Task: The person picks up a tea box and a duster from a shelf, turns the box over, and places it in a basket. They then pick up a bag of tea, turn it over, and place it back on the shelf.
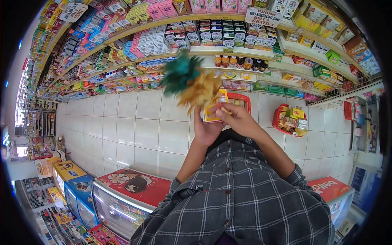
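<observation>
A feather duster (190,79) with green and tan feathers, slightly blurred, stands out ahead of my hands; its handle is hidden. My left hand (207,130) is wrapped round the lower side of a yellow and white box (212,116). My right hand (236,117) has its thumb and fingers bent together at the box's right side, near something small and red. Whether the duster's handle lies in the right or the left hand cannot be made out. Behind the box, a red basket (248,102) with goods stands partly hidden.
Shelves (228,51) of cartons, bottles and packets curve across the front. A second red basket (276,119) full of packages stands on the tiled floor (143,122) to the right. Freezers (163,185) are behind me at left and right.
</observation>
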`<state>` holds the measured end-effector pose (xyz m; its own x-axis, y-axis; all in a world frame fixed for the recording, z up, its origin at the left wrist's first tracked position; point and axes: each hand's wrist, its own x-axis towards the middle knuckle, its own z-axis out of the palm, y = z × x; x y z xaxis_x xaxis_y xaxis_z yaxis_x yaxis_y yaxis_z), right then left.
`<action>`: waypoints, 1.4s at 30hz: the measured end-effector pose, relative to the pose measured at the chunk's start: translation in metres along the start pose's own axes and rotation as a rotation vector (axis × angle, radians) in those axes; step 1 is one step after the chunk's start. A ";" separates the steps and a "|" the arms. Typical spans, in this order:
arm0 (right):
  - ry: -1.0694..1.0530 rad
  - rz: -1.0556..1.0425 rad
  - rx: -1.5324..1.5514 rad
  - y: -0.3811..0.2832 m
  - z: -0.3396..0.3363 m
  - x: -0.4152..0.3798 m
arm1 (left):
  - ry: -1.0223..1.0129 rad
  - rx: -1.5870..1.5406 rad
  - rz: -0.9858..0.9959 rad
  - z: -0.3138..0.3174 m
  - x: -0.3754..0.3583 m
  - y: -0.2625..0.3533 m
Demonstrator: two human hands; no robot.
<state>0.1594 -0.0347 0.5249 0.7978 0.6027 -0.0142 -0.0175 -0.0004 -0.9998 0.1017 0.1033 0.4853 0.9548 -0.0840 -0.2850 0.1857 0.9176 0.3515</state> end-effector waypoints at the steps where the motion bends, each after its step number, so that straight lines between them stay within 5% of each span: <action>1: -0.004 0.028 0.015 -0.007 -0.002 -0.007 | -0.047 -0.061 0.010 0.006 0.000 0.001; 3: -0.026 0.079 -0.087 -0.028 -0.013 -0.018 | -0.183 -0.045 -0.005 0.004 0.002 0.007; 8: -0.186 0.095 -0.740 -0.030 -0.060 -0.051 | -0.054 -0.230 0.033 -0.023 -0.004 0.008; 14: 0.498 0.210 -0.546 -0.030 -0.096 -0.042 | -0.120 -0.246 0.009 0.012 -0.014 0.017; 19: -0.141 0.078 -0.552 -0.032 -0.049 -0.058 | -0.143 -0.165 0.017 -0.020 -0.024 0.013; 26: 0.397 0.146 -0.382 0.025 -0.079 -0.032 | -0.117 -0.145 0.048 0.000 -0.038 0.018; 31: 0.221 0.183 -0.050 0.018 -0.029 -0.030 | 0.154 0.093 0.071 -0.018 -0.033 0.008; 36: 0.174 0.241 0.093 0.032 -0.011 -0.020 | 0.159 0.547 0.089 -0.010 -0.029 0.001; 40: 0.384 0.025 -0.288 0.018 -0.016 -0.019 | 0.258 0.803 0.258 0.005 -0.030 -0.004; 42: 0.274 -0.048 -0.306 0.005 -0.007 -0.020 | 0.151 0.595 0.163 0.006 -0.027 -0.007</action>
<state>0.1476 -0.0526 0.5205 0.9251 0.3730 0.0716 0.1706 -0.2396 -0.9558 0.0765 0.0969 0.4961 0.9465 0.1344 -0.2933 0.1792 0.5370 0.8243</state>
